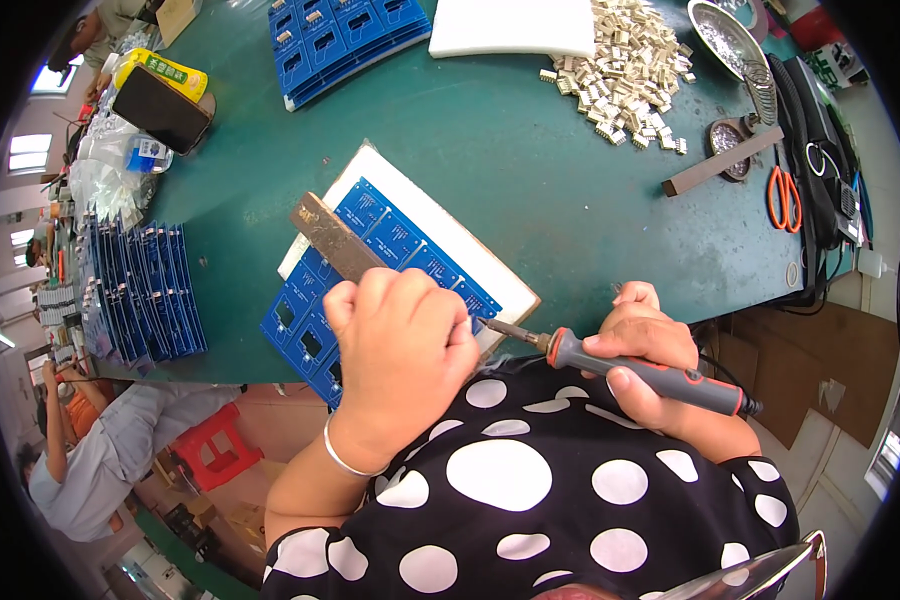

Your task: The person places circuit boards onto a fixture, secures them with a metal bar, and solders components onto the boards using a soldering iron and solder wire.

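Observation:
A blue circuit board panel [390, 235] lies slantwise over a white foam pad [440, 220], with a brown bar [335, 238] resting across it. My right hand [642, 335] grips a grey and red soldering iron [695, 388], its tip pointing left at the panel's right corner. The tip appears to meet the board beside my left fingers. My left hand [400, 345] is closed with curled fingers over the panel, near the bar's lower end. What it pinches, if anything, is hidden.
Blue boards [345, 40] are stacked at the back, beside a white slab [510, 25] and a pile of pale connectors [625, 75]. Orange scissors [784, 198] and another bar [722, 162] lie right. Upright boards [145, 290] and a phone [163, 110] stand left; a person [120, 450] sits beyond.

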A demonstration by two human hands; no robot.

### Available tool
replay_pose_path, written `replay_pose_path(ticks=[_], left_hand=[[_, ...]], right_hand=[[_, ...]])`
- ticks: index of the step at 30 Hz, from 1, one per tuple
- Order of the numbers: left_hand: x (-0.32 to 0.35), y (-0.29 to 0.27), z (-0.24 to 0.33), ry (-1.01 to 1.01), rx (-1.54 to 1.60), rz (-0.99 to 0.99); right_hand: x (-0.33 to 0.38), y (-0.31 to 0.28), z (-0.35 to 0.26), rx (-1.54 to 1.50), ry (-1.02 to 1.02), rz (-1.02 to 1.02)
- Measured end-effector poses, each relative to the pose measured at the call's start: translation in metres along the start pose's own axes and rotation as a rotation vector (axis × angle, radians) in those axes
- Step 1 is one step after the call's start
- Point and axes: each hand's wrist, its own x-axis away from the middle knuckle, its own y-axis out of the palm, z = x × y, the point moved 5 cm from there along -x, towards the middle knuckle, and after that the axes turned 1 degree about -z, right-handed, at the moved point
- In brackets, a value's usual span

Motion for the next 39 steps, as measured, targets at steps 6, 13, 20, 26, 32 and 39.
replay_pose_path(ticks=[6,13,20,26,32,39], left_hand=[[0.015,-0.028,-0.022,-0.062,0.013,0.132],[0.044,-0.040,-0.054,-0.277,0.354,0.316],[0.070,-0.052,-0.093,-0.394,0.310,0.602],[0.114,-0.062,-0.168,-0.535,0.352,0.779],[0.135,-0.065,-0.184,-0.626,0.614,0.824],[0.157,-0.052,-0.180,-0.663,0.591,0.681]], right_hand=[[-0.001,-0.004,-0.004,0.024,0.013,-0.009],[-0.001,-0.005,-0.006,0.032,0.002,-0.016],[0.012,-0.032,0.007,-0.390,0.146,0.307],[0.014,-0.078,0.039,-0.922,0.174,0.658],[0.009,-0.118,0.075,-1.295,0.082,0.891],[-0.014,-0.124,0.119,-1.351,0.227,0.984]])
